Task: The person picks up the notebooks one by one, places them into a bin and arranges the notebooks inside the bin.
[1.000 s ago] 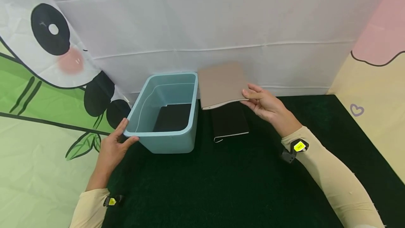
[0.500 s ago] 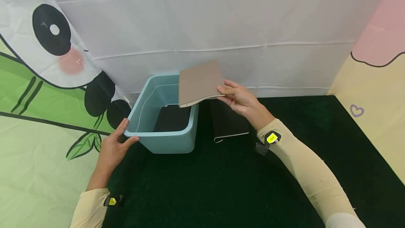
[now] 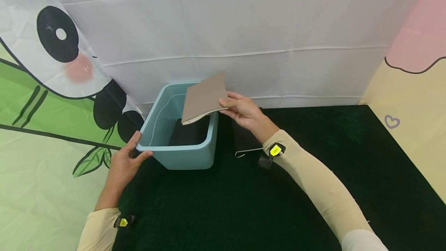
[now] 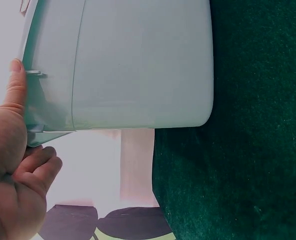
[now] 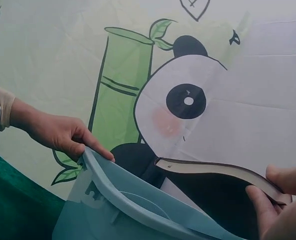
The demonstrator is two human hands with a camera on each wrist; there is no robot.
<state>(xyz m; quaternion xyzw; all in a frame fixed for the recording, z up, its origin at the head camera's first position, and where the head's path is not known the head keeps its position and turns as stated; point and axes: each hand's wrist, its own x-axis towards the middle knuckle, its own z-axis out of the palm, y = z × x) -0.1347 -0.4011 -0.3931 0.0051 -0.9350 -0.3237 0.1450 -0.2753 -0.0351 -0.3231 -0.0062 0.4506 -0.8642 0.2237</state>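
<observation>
My right hand [image 3: 244, 112] pinches a taupe soft-cover notebook [image 3: 204, 100] by its right edge, thumb on top and fingers beneath. The notebook is tilted over the right part of a light blue plastic bin [image 3: 182, 148], and its dark underside shows in the right wrist view. At the bin's near left corner, my left hand [image 3: 123, 165] grips the rim, with the thumb [image 4: 16, 85] along it and the other fingers curled. A black notebook [image 3: 188, 134] lies inside the bin, partly hidden by the taupe one.
Right of the bin a second black notebook [image 3: 244, 140] with a pale ribbon lies on the dark green cloth [image 3: 223, 204], partly under my right wrist. A white fabric backdrop [image 3: 244, 30] rises close behind the bin, with a printed panda panel [image 3: 57, 34] at left.
My right hand has carried the taupe notebook leftward, from above the black notebook on the cloth to over the bin, tilting it. My left hand stays at the bin's corner.
</observation>
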